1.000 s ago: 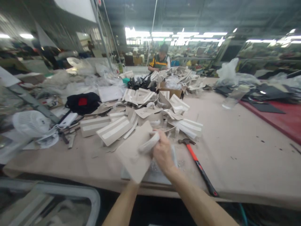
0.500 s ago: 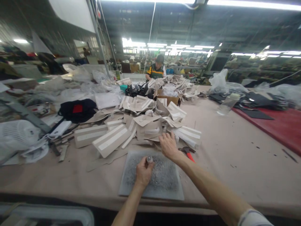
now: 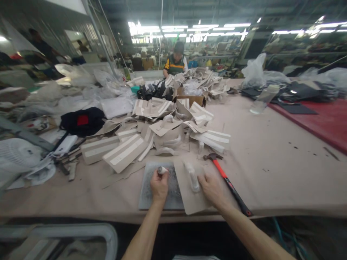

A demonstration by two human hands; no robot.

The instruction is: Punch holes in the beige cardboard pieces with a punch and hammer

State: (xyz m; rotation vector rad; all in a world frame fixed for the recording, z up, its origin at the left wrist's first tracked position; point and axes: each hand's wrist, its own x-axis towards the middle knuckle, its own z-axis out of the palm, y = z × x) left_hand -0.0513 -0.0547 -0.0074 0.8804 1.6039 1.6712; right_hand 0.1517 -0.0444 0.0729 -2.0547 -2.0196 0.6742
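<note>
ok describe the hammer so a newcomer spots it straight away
On the pinkish table, look beside the right hand. The hammer lies slanted there, claw head farthest from the camera; its red and black handle stands out from the pale panels.

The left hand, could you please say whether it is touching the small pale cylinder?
Touching: the head view shows the left hand closed around the small pale cylinder, whose end pokes out.

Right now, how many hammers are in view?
1. The hammer lies on the table, right of the grey-beige panel in the right hand. The pile could hide more.
</note>
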